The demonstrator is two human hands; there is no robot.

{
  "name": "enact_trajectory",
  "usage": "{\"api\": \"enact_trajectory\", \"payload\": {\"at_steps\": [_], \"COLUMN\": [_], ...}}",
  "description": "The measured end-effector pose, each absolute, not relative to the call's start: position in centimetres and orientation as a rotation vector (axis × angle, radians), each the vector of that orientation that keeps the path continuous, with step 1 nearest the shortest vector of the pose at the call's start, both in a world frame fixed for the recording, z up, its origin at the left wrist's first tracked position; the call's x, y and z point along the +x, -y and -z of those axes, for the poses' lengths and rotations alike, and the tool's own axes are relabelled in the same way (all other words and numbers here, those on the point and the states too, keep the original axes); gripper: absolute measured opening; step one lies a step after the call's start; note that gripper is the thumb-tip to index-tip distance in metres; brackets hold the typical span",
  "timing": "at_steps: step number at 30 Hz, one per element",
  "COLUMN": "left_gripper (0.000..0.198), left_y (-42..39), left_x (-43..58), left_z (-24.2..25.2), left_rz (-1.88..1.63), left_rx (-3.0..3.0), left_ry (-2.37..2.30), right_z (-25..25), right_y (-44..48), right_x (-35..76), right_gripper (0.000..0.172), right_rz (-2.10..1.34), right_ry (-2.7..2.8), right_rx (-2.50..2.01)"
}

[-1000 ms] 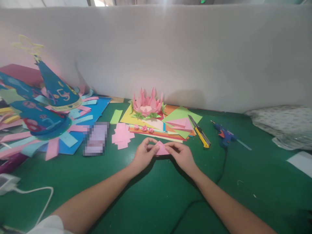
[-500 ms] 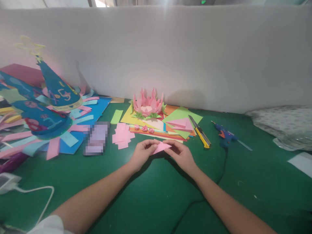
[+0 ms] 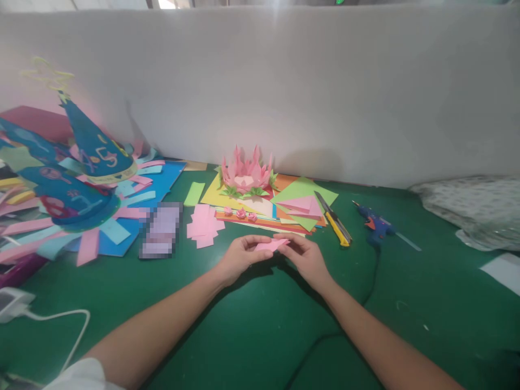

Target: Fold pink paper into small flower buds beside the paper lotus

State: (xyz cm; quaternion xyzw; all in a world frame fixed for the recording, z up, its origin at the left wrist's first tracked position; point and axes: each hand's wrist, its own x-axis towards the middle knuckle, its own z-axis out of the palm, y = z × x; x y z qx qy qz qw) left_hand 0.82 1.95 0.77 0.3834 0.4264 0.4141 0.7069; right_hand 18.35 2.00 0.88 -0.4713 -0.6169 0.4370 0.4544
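Note:
Between my two hands is a small piece of folded pink paper (image 3: 270,245), held just above the green table (image 3: 260,336). My left hand (image 3: 242,257) pinches its left part, thumb along the near side. At the right end, my right hand (image 3: 304,255) grips it between thumb and fingers. Beyond them lie several small pink paper roses (image 3: 241,214) and a pink paper lotus (image 3: 247,174) with green leaves. A fanned stack of pink paper slips (image 3: 202,225) rests to the left of my hands.
A yellow utility knife (image 3: 338,228) and a blue glue gun (image 3: 377,225) with a black cord lie to the right. Leftward are a phone (image 3: 161,230) and blue paper cone hats (image 3: 95,143). Coloured sheets (image 3: 298,189) sit under the lotus. A pale wall (image 3: 365,97) stands behind.
The pink paper has tilted flatter between my hands, and its pointed outline shows less. My left thumb has slid a little to the right along it.

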Motion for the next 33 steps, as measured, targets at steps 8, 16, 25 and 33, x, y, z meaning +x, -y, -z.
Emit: {"api": "enact_trajectory", "payload": {"at_steps": [8, 16, 25, 33], "left_gripper": [0.036, 0.033, 0.023, 0.042], "left_y": [-1.9, -1.9, -1.4, -1.5], "left_x": [1.0, 1.3, 1.7, 1.8], "left_z": [-0.9, -0.7, -0.5, -0.4], "left_rz": [-0.966, -1.012, -1.098, -1.101], "left_rx": [0.861, 0.933, 1.103, 0.974], "left_ry": [-0.926, -0.969, -1.038, -0.969], "right_z": [-0.9, -0.7, 0.0, -0.2], "right_y": [-2.1, -2.0, -2.0, -1.5], "right_x": [18.3, 18.2, 17.9, 17.8], "right_gripper": [0.022, 0.017, 0.01, 0.013], "right_rz": [-1.085, -1.044, -0.878, -0.658], "right_ry": [1.511, 1.533, 1.549, 1.739], "right_rx": [-1.145, -1.1, -1.151, -1.169]}}
